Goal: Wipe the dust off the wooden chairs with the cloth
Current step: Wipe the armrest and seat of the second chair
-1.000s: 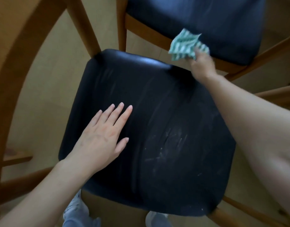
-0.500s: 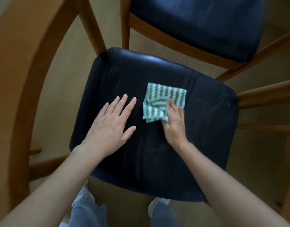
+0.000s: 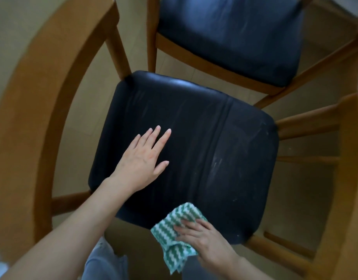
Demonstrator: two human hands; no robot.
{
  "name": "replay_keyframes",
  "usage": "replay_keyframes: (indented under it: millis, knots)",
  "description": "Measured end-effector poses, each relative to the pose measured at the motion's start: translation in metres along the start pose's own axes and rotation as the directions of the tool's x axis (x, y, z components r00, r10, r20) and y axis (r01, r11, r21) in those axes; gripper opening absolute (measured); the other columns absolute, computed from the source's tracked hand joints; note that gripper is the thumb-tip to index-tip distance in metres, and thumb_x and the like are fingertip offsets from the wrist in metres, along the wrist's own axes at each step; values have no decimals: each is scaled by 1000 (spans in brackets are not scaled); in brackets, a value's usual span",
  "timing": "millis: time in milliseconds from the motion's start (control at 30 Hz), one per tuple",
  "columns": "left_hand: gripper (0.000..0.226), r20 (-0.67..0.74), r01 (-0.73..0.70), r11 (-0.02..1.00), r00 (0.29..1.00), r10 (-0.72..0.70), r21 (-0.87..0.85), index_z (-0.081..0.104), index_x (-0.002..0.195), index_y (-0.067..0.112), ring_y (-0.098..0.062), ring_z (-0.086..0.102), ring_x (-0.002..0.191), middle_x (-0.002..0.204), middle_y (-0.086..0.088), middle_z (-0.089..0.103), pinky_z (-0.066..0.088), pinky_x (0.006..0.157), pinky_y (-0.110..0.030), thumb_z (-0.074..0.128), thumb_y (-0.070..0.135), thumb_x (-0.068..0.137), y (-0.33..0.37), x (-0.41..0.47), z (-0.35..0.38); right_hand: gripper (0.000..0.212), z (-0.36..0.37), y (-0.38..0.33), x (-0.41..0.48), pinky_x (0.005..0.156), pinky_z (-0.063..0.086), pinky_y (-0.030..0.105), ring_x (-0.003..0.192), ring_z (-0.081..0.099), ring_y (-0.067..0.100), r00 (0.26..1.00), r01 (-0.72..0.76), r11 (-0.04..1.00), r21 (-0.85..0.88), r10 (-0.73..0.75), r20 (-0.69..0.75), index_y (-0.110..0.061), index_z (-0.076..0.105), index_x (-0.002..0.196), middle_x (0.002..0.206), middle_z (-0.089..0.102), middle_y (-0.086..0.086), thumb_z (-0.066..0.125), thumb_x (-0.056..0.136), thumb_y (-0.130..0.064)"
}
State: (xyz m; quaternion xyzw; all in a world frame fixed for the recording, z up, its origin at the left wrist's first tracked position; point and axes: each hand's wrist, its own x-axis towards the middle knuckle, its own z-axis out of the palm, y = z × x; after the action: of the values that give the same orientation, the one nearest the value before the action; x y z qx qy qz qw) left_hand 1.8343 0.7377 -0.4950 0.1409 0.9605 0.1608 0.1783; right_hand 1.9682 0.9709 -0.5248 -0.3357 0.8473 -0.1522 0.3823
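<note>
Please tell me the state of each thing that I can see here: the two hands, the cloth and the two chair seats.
near seat, shows pale dust streaks.
far seat, faint pale marks, no hand on it.
left hand, flat on the near seat, fingers straight, holds nothing.
right hand, presses the cloth at the near seat's front edge.
cloth, crumpled, partly hanging off that edge.
</note>
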Motion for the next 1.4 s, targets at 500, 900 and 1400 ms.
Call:
replay_keyframes:
  millis: [500, 900, 1400]
  knots:
    - [76, -37, -6, 1000, 999, 6, -5, -10, 145, 27, -21, 11, 145, 158, -7, 13, 8, 116, -34, 42, 46, 92, 2, 1, -6, 19, -133, 34, 38, 57, 54, 21, 65, 69, 8, 707, 69, 103, 992, 696, -122, -6, 61, 92, 76, 70, 1, 44, 96, -2]
    - [70, -128, 13, 986, 992, 9, 168, 24, 147, 17, -28, 42, 132, 144, -14, 43, 20, 107, -39, 31, 49, 86, -3, 5, 2, 37, -238, 174, 166, 104, 27, 34, 130, 40, 30, 579, -494, 724, 481, 687, -439, -9, 50, 132, 141, 45, 14, 41, 99, -25]
    - [69, -105, 31, 992, 994, -18, 125, 16, 149, 19, -28, 37, 136, 147, -14, 37, 22, 111, -37, 31, 49, 88, -6, 4, 1, 41, -16, 15, 55, 118, 2, 31, 142, 18, 2, 909, 66, 915, 398, 109, -401, -21, 53, 134, 144, 43, -8, 46, 96, -35]
